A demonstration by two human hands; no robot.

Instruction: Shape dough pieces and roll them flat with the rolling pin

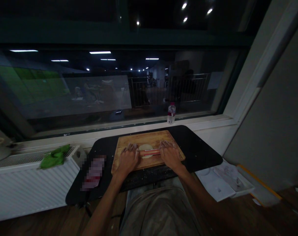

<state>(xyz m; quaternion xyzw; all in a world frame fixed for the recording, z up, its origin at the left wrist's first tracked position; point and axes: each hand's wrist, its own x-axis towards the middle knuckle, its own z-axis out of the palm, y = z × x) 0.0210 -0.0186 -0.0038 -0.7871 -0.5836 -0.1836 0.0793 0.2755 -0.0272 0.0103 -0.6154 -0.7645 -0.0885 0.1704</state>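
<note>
A slim rolling pin (pixel 152 152) with a red-and-white middle lies crosswise over a round, flat piece of dough (pixel 146 146). The dough rests on a wooden cutting board (pixel 126 141). My left hand (pixel 129 157) presses on the pin's left end, with its fingers curled over it. On the opposite end is my right hand (pixel 169 154), closed over the pin in the same way. Both hands look dusted with flour. My palms and fingers hide the ends of the pin, and the pin covers part of the dough.
The board sits on a black table (pixel 198 154) specked with flour. A blurred-out packet (pixel 93 173) lies on its left side. Behind stands a water bottle (pixel 171 113) on the windowsill. A green cloth (pixel 55 157) hangs on the radiator (pixel 33 186); papers (pixel 215 183) lie at right.
</note>
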